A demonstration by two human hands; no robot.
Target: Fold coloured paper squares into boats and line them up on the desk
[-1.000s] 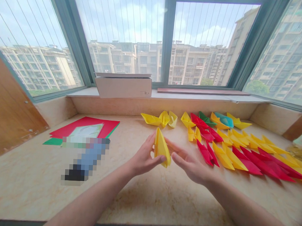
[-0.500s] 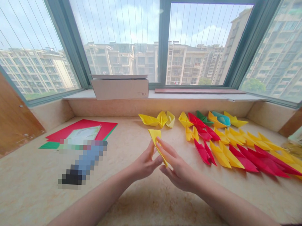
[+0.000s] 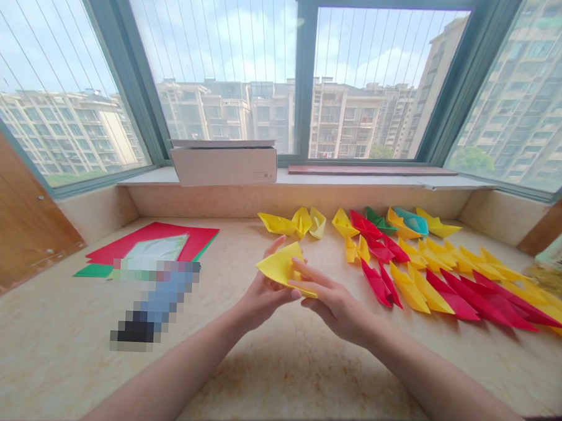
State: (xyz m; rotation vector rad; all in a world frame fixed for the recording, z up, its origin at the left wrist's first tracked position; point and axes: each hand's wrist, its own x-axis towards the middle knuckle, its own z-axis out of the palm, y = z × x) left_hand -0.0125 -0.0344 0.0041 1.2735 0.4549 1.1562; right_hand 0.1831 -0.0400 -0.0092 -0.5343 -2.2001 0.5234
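Between my hands, raised over the counter, is a folded yellow paper boat [image 3: 278, 264], tilted with one broad face toward me. My left hand [image 3: 264, 301] grips it from behind and below, its fingers partly hidden by the paper. My right hand [image 3: 335, 303] pinches the right side, fingers laid across the paper and thumb beneath. Just beyond stand a few yellow paper boats [image 3: 301, 223]. To the right lie rows of folded boats, among them a red paper boat [image 3: 379, 280] and a yellow one [image 3: 412, 288].
On the left lie red paper sheets [image 3: 161, 233] with a green sheet [image 3: 93, 270] and a blurred-out object [image 3: 165, 298]. A white box [image 3: 227, 165] sits on the window ledge. At the far right stands a partly visible container [image 3: 558, 257].
The yellow paper has turned from nearly edge-on to showing its broad face, its tip swinging left. Both hands still hold it, with the left fingers now behind it.
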